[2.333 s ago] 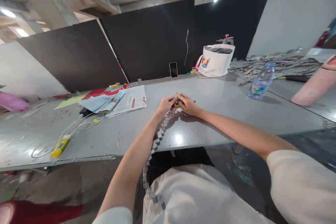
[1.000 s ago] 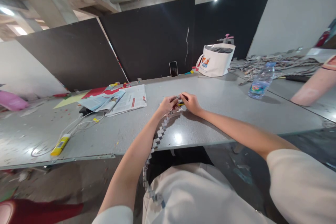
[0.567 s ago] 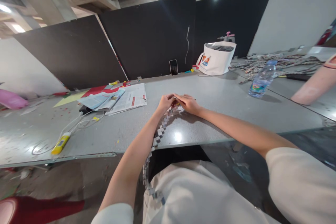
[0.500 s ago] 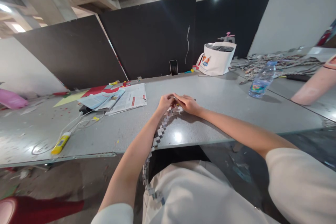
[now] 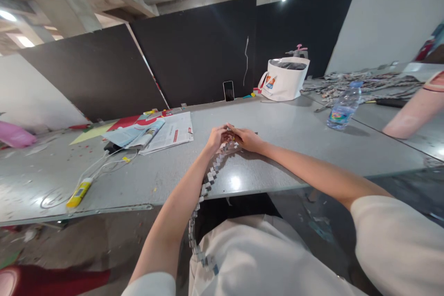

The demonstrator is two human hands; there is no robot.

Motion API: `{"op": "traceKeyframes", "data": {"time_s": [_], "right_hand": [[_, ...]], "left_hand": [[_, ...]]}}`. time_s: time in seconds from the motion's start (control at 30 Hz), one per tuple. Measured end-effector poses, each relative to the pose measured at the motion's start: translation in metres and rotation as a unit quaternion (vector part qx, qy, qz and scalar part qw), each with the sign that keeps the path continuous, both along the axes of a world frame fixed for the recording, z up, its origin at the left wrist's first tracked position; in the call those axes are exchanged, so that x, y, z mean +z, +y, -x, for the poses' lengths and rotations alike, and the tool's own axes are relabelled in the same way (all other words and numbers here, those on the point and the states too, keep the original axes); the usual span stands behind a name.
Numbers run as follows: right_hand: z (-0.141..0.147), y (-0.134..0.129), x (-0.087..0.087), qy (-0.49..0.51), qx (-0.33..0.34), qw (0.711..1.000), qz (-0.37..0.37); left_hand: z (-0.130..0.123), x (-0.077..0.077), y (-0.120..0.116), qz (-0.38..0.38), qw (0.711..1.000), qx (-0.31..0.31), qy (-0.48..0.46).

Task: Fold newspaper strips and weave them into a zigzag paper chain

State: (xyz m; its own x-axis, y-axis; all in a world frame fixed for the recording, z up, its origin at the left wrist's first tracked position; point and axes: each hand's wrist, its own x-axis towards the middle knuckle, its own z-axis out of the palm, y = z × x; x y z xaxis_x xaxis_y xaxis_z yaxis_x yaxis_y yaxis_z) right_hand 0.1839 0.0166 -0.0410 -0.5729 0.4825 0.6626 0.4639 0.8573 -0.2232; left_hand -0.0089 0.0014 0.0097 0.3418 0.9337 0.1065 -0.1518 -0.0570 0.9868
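A long zigzag chain of folded paper links (image 5: 211, 176), mostly grey and white, runs from my hands over the table's front edge down to my lap. My left hand (image 5: 219, 138) is closed around its upper end, fingers bent. Close against it, my right hand (image 5: 248, 140) is closed too, its fingertips meeting the left ones over the paper. A small yellow bit shows between the fingers; the exact pinch point is hidden. Under the right hand, a dark tip sticks out on the table.
On the grey table (image 5: 277, 122) lie newspapers (image 5: 171, 132), coloured paper sheets and a yellow glue stick (image 5: 79, 193) at left. A phone (image 5: 228, 90) leans at the back. A white bag (image 5: 286, 78), water bottle (image 5: 344, 106), pink cylinder (image 5: 414, 106) and paper strips (image 5: 374, 84) are at right.
Both hands stay together at the same spot, with the fingers shifting slightly around the chain's end. The camera view has moved a little; the chain hangs as before.
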Motion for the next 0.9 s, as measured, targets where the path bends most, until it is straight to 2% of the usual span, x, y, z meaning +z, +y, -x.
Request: {"op": "traceKeyframes", "data": {"time_s": [0.27, 0.43, 0.57, 0.9], "right_hand": [[-0.002, -0.003, 0.006, 0.047, -0.001, 0.997, 0.062], [-0.001, -0.003, 0.007, 0.103, -0.011, 0.989, 0.106], [-0.001, -0.003, 0.008, 0.111, -0.015, 0.987, 0.119], [0.003, -0.014, 0.016, 0.118, 0.014, 0.987, 0.112]], "left_hand": [[-0.004, 0.003, -0.005, -0.026, 0.993, 0.063, 0.093], [-0.002, 0.005, -0.006, -0.02, 0.994, 0.059, 0.086], [-0.001, 0.003, -0.003, -0.026, 0.994, 0.073, 0.078], [0.0, 0.0, -0.004, -0.046, 0.993, 0.063, 0.087]]}}
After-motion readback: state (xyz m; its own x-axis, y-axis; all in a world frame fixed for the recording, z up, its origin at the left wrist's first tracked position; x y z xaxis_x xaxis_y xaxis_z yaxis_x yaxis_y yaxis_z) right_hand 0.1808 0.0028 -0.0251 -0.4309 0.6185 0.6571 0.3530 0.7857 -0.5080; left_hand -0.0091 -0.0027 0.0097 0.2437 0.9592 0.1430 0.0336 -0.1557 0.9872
